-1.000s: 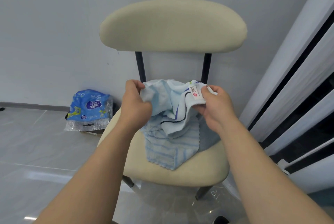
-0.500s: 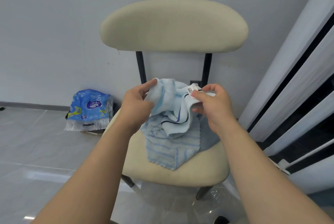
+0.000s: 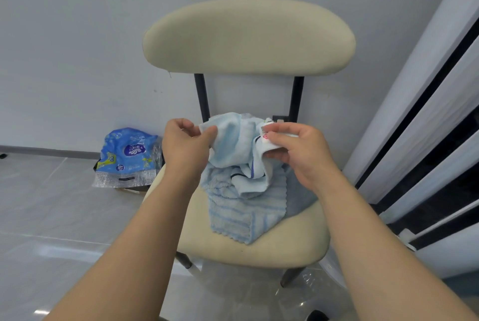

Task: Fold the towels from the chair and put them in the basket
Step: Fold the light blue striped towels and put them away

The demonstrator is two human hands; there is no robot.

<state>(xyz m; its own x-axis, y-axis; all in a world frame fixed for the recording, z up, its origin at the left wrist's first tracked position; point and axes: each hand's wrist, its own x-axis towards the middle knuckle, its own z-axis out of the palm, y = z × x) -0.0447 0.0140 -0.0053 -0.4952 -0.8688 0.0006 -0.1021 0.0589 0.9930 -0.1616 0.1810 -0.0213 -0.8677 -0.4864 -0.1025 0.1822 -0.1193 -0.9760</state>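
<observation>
A light blue towel (image 3: 237, 147) with a dark line and a white label hangs bunched between my hands above the cream chair (image 3: 259, 250). My left hand (image 3: 185, 148) pinches its left corner between thumb and fingers. My right hand (image 3: 298, 147) pinches the right corner at the label. Beneath it a blue striped towel (image 3: 241, 217) lies on the seat, and a grey-blue towel (image 3: 298, 196) shows at the right under it. No basket is in view.
A blue plastic package (image 3: 128, 157) lies on the tiled floor (image 3: 51, 217) left of the chair, against the wall. A sliding door frame (image 3: 427, 123) stands close on the right. The chair backrest (image 3: 248, 38) rises behind the towels.
Both hands have shifted along the towel's top edge and lifted it slightly. My left hand went from a closed grasp to a thumb-and-finger pinch on the corner.
</observation>
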